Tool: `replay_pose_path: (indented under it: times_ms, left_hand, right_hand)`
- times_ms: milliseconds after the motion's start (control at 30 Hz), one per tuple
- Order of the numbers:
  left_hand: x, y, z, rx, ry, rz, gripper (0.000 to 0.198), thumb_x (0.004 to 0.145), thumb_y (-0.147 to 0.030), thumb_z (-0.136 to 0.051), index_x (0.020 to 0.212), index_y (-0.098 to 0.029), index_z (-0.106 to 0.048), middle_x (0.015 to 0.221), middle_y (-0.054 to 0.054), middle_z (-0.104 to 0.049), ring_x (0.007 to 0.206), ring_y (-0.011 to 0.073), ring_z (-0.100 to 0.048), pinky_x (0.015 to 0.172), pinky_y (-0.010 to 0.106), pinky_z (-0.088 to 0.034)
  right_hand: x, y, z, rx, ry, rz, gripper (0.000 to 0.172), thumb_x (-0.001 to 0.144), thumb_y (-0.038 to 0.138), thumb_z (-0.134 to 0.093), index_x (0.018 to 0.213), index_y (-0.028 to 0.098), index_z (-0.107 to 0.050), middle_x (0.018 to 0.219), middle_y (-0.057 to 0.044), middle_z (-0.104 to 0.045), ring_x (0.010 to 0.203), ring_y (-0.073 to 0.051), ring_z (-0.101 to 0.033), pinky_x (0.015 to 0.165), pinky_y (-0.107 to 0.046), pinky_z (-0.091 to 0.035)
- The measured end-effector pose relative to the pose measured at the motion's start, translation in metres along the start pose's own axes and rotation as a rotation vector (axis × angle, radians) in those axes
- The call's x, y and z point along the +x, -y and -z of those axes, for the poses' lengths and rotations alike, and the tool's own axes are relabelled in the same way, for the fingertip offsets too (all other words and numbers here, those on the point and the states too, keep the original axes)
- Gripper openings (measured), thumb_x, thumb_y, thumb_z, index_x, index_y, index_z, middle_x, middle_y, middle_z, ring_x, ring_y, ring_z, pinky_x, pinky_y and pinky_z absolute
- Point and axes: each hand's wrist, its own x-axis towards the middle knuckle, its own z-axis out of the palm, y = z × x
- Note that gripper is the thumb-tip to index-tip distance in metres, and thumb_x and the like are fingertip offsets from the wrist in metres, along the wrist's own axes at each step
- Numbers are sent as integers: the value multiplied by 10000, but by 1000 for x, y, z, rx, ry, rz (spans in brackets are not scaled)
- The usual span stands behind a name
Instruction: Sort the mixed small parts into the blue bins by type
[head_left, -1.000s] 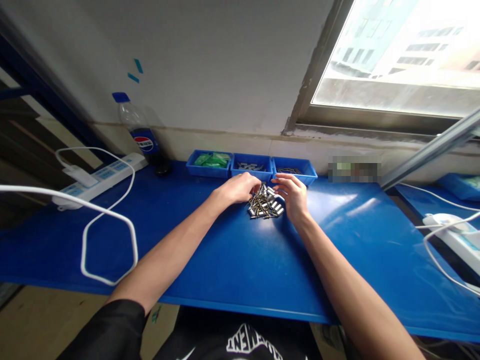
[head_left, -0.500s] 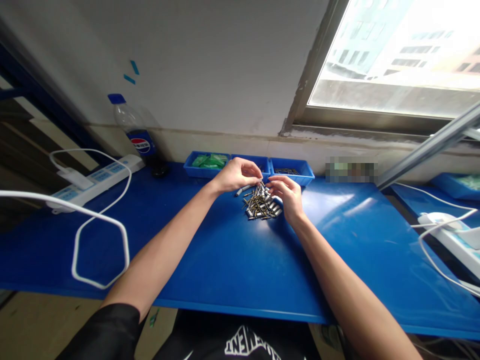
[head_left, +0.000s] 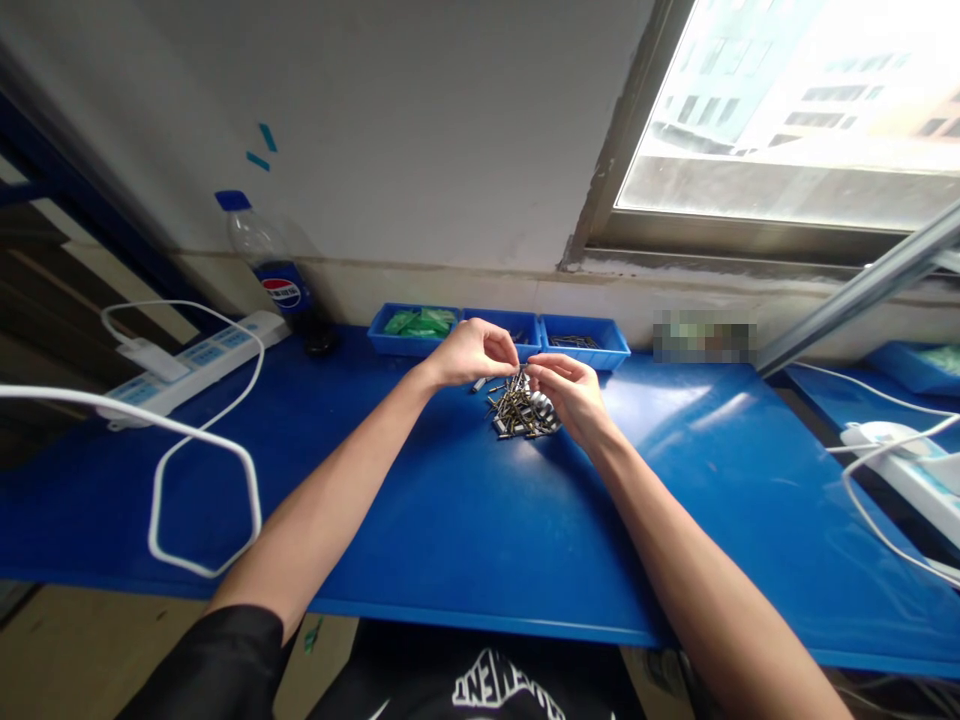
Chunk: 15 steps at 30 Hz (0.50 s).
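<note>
A pile of small brass-coloured and silver metal parts [head_left: 517, 410] lies on the blue table [head_left: 465, 530]. Over its far left edge, my left hand [head_left: 474, 352] has thumb and forefinger pinched on something too small to make out. My right hand [head_left: 571, 388] is beside it, over the right side of the pile, its fingertips also pressed together on something I cannot make out. The fingertips of both hands are close to each other. Behind them stand three blue trays: one with green packets [head_left: 421, 321], a middle one partly covered by my left hand, and one with thin dark parts [head_left: 576, 341].
A bottle with a blue cap [head_left: 281, 285] stands at the back left beside a white power strip [head_left: 199, 365]. White cables loop over the left side. Another power strip [head_left: 904, 470] and a blue tray [head_left: 919, 368] are at the right, past a slanted metal bar [head_left: 862, 290].
My right hand has moved slightly left, its fingers closing together near my left fingertips. My left hand has barely shifted.
</note>
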Motion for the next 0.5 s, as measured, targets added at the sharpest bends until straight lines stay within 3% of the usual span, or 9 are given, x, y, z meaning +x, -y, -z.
replay_pose_path:
  times_ms: [133, 233, 400, 500]
  left_hand:
    - [1, 3, -1, 86, 5, -34, 150, 733, -219, -785, 846, -151, -714, 846, 48, -786, 819, 180, -753, 795, 273, -593]
    - [0, 6, -3, 237, -32, -21, 138, 718, -165, -763, 836, -159, -692, 815, 31, -770, 785, 169, -729, 754, 254, -563]
    - [-1, 11, -12, 509, 21, 2, 102, 712, -119, -721, 801, -162, -698, 778, 28, -740, 702, 157, -665, 631, 233, -469]
    - [-2, 14, -20, 593, 49, 7, 135, 705, -94, -694, 813, -177, -694, 776, 26, -729, 702, 164, -655, 614, 242, -441]
  right_hand:
    - [3, -3, 2, -25, -27, 9, 285, 699, 373, -900, 912, 206, -807, 780, -19, -745, 686, -154, -637, 745, -330, -545]
    - [6, -5, 6, -61, -124, 79, 300, 710, 388, -891, 932, 207, -802, 836, -32, -766, 718, -171, -671, 785, -358, -565]
    - [8, -3, 12, -67, -269, 195, 456, 734, 357, -852, 1166, 245, -759, 1227, -83, -761, 992, -244, -736, 866, -396, -587]
    - [8, -2, 13, -100, -309, 191, 506, 725, 347, -830, 1211, 241, -738, 1274, -98, -745, 979, -252, -741, 827, -400, -597]
